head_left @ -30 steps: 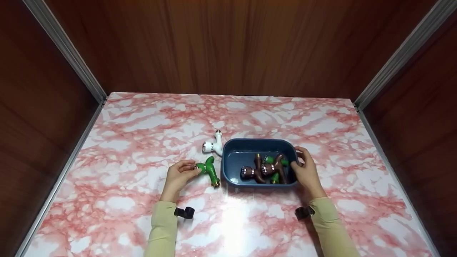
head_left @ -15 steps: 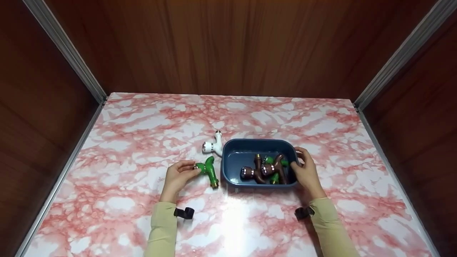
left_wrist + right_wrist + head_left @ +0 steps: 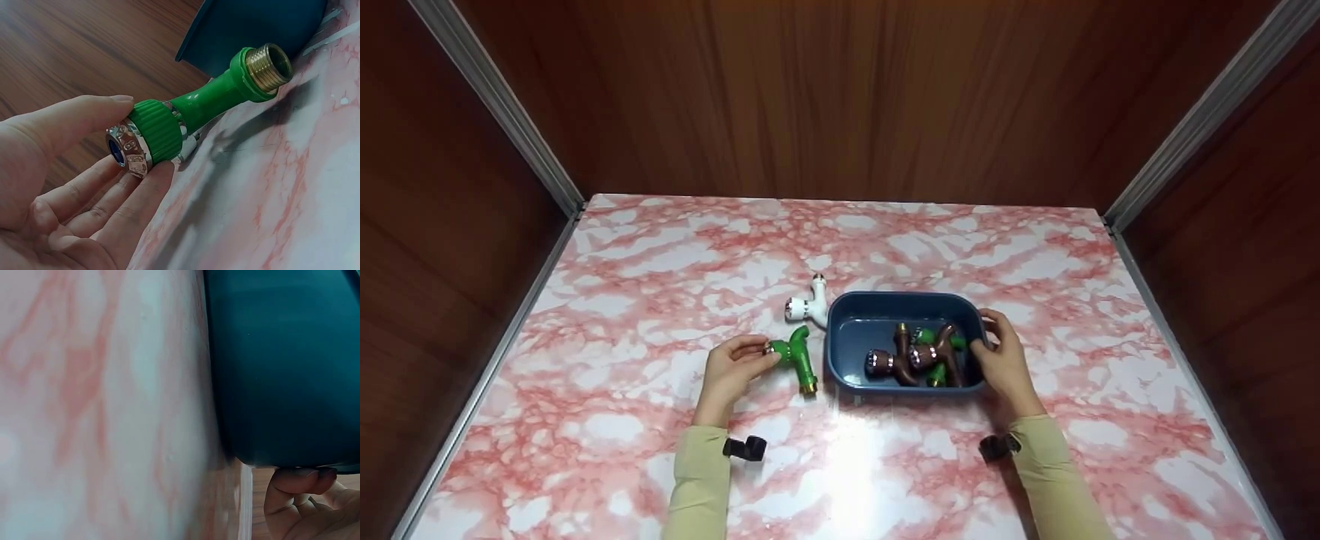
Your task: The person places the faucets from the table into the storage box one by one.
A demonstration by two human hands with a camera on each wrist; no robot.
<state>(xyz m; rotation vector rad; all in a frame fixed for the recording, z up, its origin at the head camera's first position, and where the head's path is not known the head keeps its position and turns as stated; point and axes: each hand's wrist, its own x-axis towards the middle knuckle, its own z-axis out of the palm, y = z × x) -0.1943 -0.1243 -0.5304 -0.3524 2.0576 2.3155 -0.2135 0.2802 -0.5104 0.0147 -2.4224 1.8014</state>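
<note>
My left hand (image 3: pixel 730 370) pinches a green tap (image 3: pixel 799 358) by its ribbed knob, between thumb and fingertips. In the left wrist view, the brass threaded end (image 3: pixel 271 66) points away from the hand, and a shadow lies on the tabletop beneath the tap. My right hand (image 3: pixel 1003 361) grips the right end of a dark blue plastic bin (image 3: pixel 851 385), thumb at the rim. Inside the bin lie two brown taps (image 3: pixel 906 363) over green tap parts (image 3: pixel 937 375). A white tap (image 3: pixel 810 306) lies on the table at the bin's left side, partly behind its edge.
The table (image 3: pixel 607 375) has a red-and-white marbled surface. Dark wood-grain panels (image 3: pixel 840 105) enclose it at the back and both sides, with metal strips (image 3: pixel 517 112) at the corners. A black camera mount (image 3: pixel 747 448) sticks out from the left wrist.
The left hand has shifted slightly left with the green tap, whose brass end has swung a little left. The right hand, the bin and the white tap have stayed in place.
</note>
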